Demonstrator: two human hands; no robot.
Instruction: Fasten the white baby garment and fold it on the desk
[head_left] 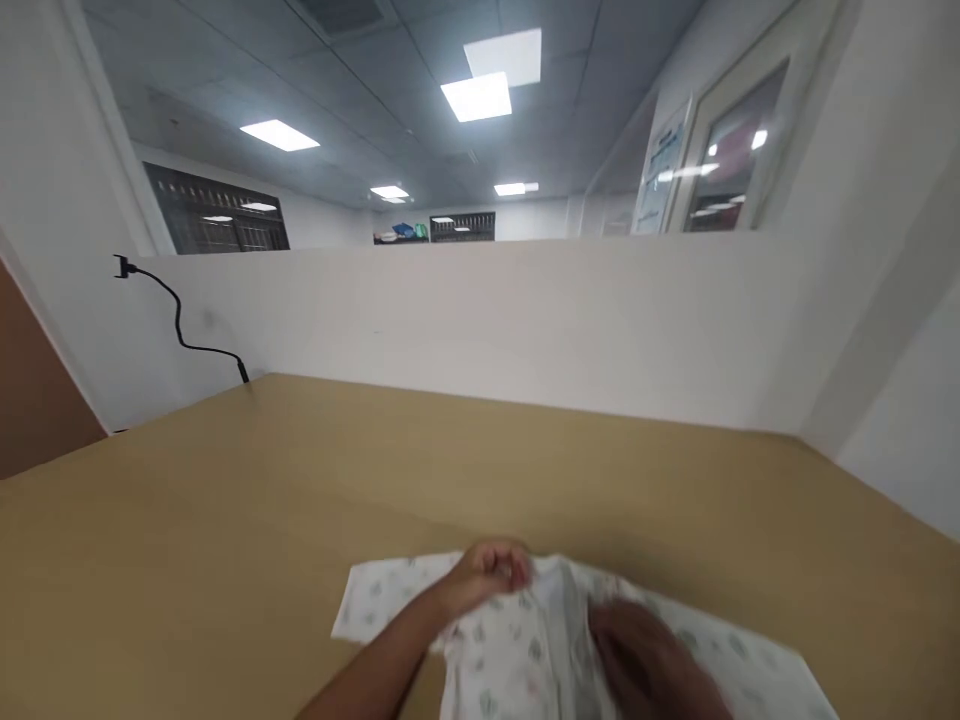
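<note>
A white long-sleeved garment (pixel 499 650) with a small green leaf print lies on the table in front of me, its sleeves spread to both sides. It looks like a baby's shirt, and the lower part runs out of view. My left hand (pixel 491 570) is at the top edge near the neckline, fingers curled in on the fabric. Along the middle runs a paler grey-white strip (pixel 559 620), with the front folded or open there. Just right of that strip, my right hand (pixel 637 645) is over the fabric, smeared by motion, so its fingers cannot be made out.
The tan tabletop (pixel 420 450) reaches back to a low white partition (pixel 487 320) with glass above it. At the back left corner stands a black gooseneck holder (pixel 178 310). A white wall (pixel 900 380) bounds the right side, and a brown panel (pixel 37 390) is at far left.
</note>
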